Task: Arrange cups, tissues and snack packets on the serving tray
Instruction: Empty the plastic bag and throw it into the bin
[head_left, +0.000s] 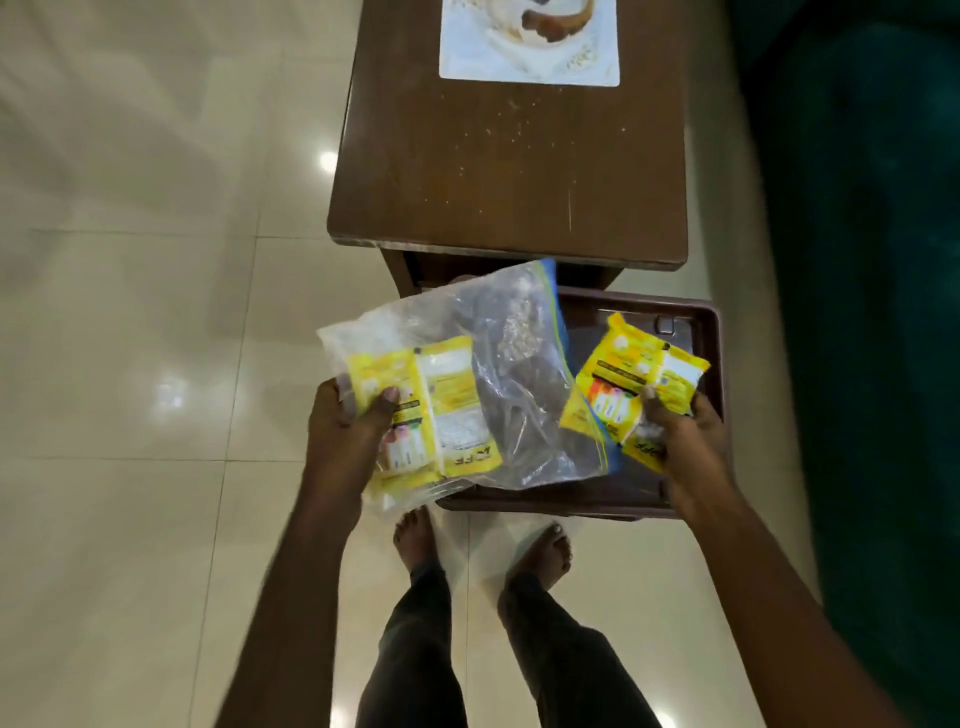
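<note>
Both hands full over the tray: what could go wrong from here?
The left hand pinches a clear bag and one yellow packet together at one edge; either might slip to the floor.
The bag drapes over the tray, hiding much of where the right hand would set the second packet.

The left packet (431, 410) and right packet (631, 384) are yellow with white panels; the bag (519, 353) is clear, blue-edged; tray (710, 335) and table (509, 171) are brown.
</note>
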